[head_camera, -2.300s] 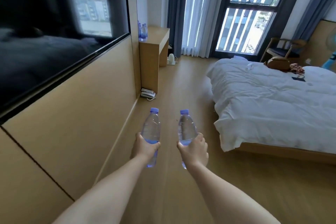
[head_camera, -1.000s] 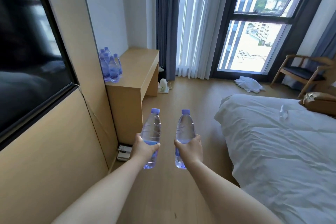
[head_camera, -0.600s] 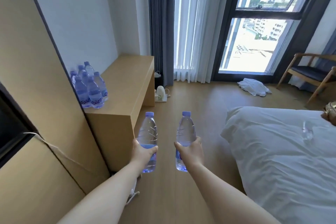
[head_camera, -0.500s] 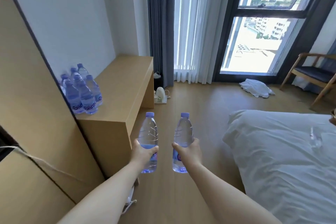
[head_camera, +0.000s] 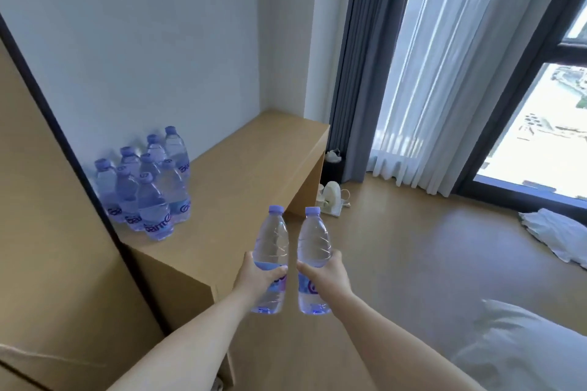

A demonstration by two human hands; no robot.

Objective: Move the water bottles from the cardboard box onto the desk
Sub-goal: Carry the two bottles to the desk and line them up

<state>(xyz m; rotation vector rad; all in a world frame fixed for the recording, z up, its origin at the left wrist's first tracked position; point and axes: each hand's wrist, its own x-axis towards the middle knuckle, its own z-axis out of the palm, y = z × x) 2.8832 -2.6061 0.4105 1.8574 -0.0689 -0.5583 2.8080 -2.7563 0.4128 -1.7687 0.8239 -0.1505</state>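
Left hand point(head_camera: 258, 276): I see it gripping left bottle point(head_camera: 272, 244), upright.
Right hand point(head_camera: 327, 273): gripping right bottle point(head_camera: 313, 241), upright.
Desk point(head_camera: 254, 162): bottle cluster point(head_camera: 146, 184) in its corner.

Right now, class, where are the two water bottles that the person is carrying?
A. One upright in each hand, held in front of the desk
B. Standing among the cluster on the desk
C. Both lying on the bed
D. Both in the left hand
A: the left hand grips one bottle and the right hand grips the other bottle, both upright, short of the desk and its bottle cluster.
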